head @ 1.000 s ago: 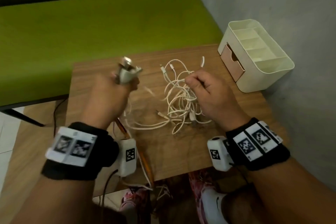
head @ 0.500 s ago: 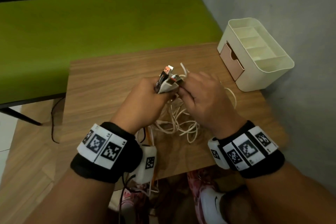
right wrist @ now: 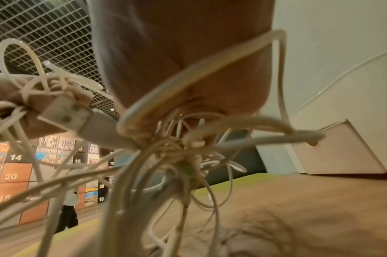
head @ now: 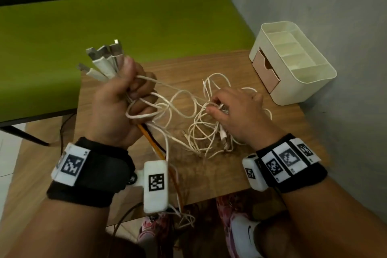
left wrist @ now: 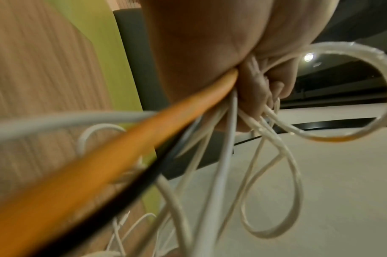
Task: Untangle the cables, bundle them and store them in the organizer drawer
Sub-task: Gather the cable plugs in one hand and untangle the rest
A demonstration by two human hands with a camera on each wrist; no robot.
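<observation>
My left hand (head: pixel 125 98) is raised above the table's left side, fist closed round several white cables whose USB plugs (head: pixel 104 58) fan out above the thumb. An orange cable (head: pixel 155 148) and a black one hang from the same fist; in the left wrist view the orange cable (left wrist: pixel 144 132) runs out under the palm. A tangle of white cables (head: pixel 201 132) lies on the wooden table (head: pixel 209 174). My right hand (head: pixel 234 109) sits on the tangle, pinching cable ends. The cream organizer (head: pixel 293 69) with its pink drawer (head: pixel 265 71) stands at the table's back right.
A green bench (head: pixel 104 16) runs behind and to the left of the table. A grey wall (head: pixel 335 16) stands close on the right, right behind the organizer. Cable ends hang over the table's near edge, above my shoes (head: pixel 240 228).
My hands were together half a second ago. The left hand has moved up and left with the plug bundle, and the right hand has gone down onto the tangle.
</observation>
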